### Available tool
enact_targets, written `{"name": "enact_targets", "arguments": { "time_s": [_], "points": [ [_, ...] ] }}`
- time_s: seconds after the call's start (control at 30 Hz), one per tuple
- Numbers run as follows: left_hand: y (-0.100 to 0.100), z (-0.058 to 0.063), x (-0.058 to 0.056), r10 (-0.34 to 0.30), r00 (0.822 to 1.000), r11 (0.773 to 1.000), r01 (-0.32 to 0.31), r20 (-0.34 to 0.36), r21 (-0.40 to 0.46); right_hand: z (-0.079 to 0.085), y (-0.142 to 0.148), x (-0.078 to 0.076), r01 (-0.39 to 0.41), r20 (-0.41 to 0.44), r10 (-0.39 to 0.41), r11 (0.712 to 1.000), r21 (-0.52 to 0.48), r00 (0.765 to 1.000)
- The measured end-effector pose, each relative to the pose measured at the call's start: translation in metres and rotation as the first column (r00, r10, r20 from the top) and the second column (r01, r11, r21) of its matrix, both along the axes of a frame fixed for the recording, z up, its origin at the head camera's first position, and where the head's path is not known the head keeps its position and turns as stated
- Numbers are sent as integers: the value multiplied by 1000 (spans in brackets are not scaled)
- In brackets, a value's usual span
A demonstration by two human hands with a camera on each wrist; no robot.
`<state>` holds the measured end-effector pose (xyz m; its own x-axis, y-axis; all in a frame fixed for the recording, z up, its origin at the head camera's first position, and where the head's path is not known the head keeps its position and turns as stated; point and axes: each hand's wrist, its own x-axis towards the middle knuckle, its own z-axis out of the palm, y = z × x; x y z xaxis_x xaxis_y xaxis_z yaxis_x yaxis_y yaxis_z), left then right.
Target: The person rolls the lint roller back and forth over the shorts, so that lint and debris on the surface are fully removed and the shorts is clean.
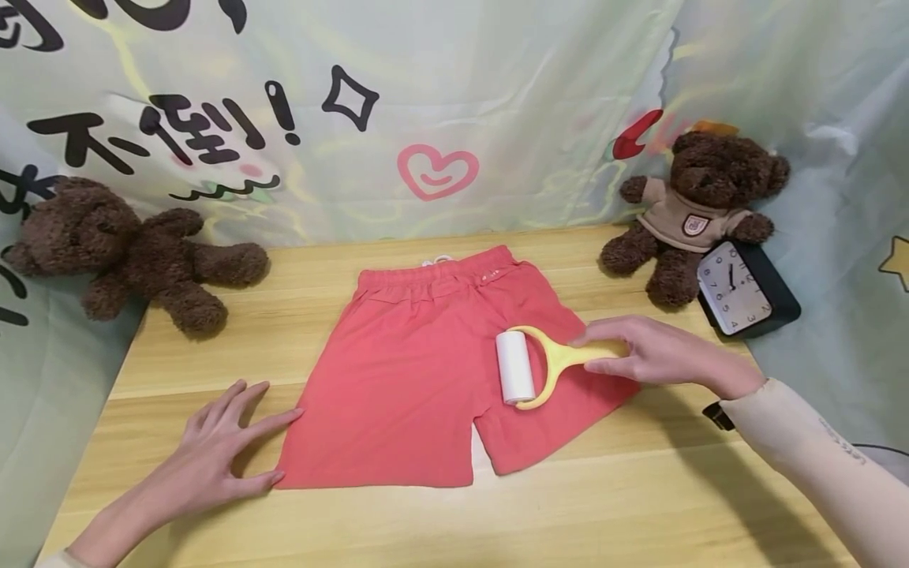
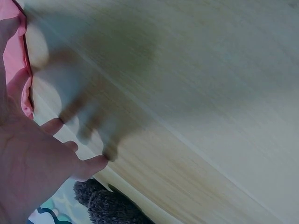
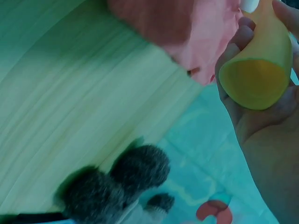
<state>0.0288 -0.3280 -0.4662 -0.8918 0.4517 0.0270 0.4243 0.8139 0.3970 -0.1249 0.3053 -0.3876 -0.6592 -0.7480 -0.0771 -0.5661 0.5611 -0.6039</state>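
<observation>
Right hand (image 1: 649, 353) grips a yellow-handled white roller (image 1: 515, 368); wide-fingered left hand (image 1: 213, 450) touches red cloth shorts (image 1: 398, 379) (pale backdrop (image 1: 518, 95) reads "不倒!").

The person's bare right hand (image 1: 639, 353) extends from a loose, cream-coloured right sleeve (image 1: 795, 454), which carries a small grey marking (image 1: 842, 442), too small to read. A black piece (image 1: 719, 416) juts beside the cuff. Past the bare left hand (image 1: 216, 450), a pale left sleeve (image 1: 60, 561) barely shows.
</observation>
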Motion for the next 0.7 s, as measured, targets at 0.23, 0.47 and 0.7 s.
{"name": "enact_targets", "arguments": {
  "time_s": [0.23, 0.47, 0.7],
  "points": [
    [0, 0, -1, -2, 1000, 1000, 2, -7, 0, 4, 21, 0, -2, 43, 2, 1000, -14, 999],
    [0, 0, 0, -2, 1000, 1000, 2, -3, -4, 9, 41, 2, 46, 39, -45, 999, -10, 998],
    [-1, -2, 0, -6, 1000, 1000, 6, 4, -7, 7, 63, 4, 80, 15, -80, 996, -26, 997]
  ]
}}
